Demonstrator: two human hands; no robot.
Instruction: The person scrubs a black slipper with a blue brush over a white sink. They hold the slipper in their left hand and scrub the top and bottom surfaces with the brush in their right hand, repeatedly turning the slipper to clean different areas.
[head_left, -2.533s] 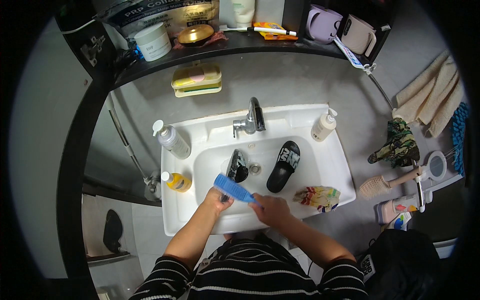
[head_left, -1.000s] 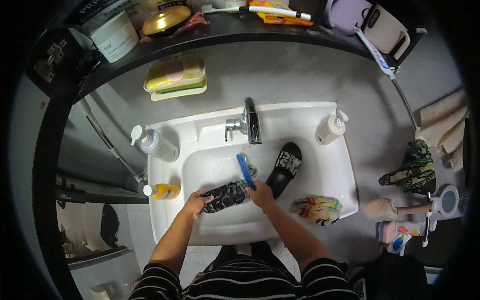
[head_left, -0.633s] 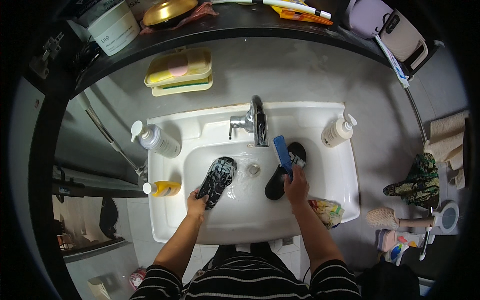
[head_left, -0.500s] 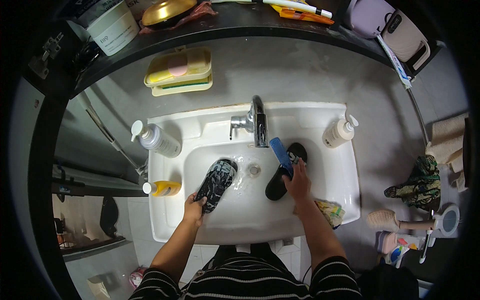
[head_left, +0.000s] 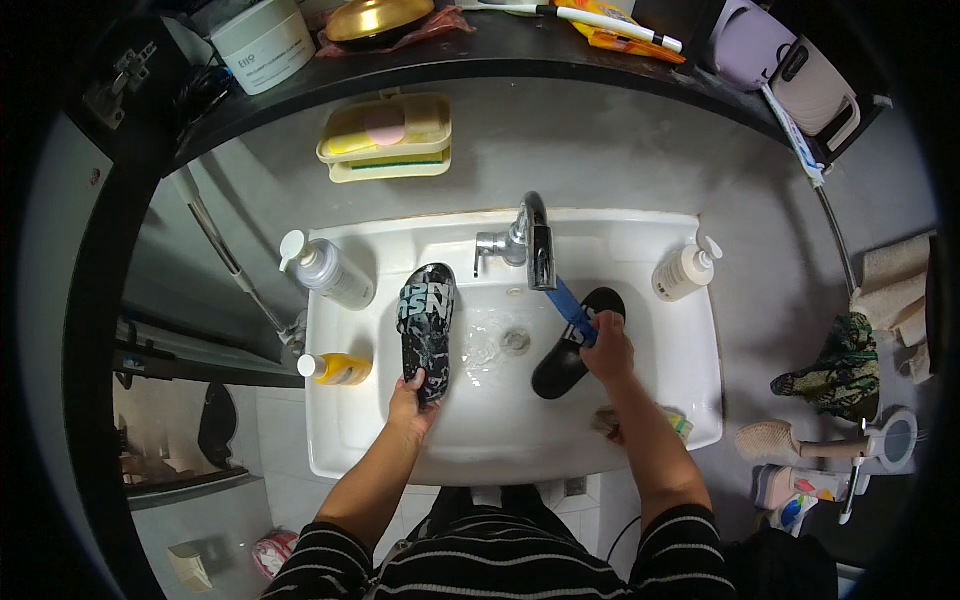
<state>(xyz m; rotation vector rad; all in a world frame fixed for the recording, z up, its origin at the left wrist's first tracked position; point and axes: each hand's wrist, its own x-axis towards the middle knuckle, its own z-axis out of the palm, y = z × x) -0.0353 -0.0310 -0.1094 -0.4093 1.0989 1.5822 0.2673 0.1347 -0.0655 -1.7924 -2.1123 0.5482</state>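
Observation:
My left hand point(head_left: 412, 403) is closed on the near end of a black slipper point(head_left: 428, 325), which is streaked with white suds and has pale lettering on its strap. This slipper stands nearly straight along the left side of the white sink point(head_left: 500, 455). My right hand point(head_left: 608, 348) is wrapped round a blue brush point(head_left: 568, 308), whose far end reaches toward the faucet point(head_left: 541, 255). Under the brush, a second black slipper point(head_left: 558, 373) lies slanted in the basin, partly covered by my hand. Suds and water lie around the drain point(head_left: 515, 342).
A pump bottle point(head_left: 340, 275) and a yellow bottle point(head_left: 342, 369) stand on the sink's left rim, another pump bottle point(head_left: 685, 272) on the right. A crumpled packet point(head_left: 678, 424) sits beside my right forearm. A dark shelf point(head_left: 520, 72) spans above, over a yellow soap holder point(head_left: 388, 138).
My left hand has swung its slipper more upright and farther from me. My right hand, fingers extended before, has closed round the blue brush. The whole view has shifted slightly.

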